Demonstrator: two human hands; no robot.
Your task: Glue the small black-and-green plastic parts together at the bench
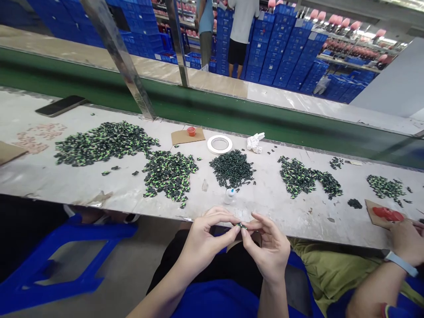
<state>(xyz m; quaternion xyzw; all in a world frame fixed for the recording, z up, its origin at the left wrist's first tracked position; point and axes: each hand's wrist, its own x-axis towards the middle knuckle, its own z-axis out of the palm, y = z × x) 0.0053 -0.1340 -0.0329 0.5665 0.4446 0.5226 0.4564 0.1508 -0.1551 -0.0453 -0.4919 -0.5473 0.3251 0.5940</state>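
Left hand point(202, 240) and right hand point(270, 249) meet above lap, near worktop point(66, 181) edge; fingertips of both pinch one tiny dark-green part point(241, 225). Grip narrow, closed on part. Behind: heaps of small glossy parts point(232, 168), flat white tape ring point(219, 144), small bottle point(229, 195).

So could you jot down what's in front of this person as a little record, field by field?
place: long bench beside a green belt
left hand: pinching a small green-black part
right hand: pinching the same part
on bench: piles of parts, tape roll, small bottle, phone
neighbour: co-worker's hand at right, by a red blob on card
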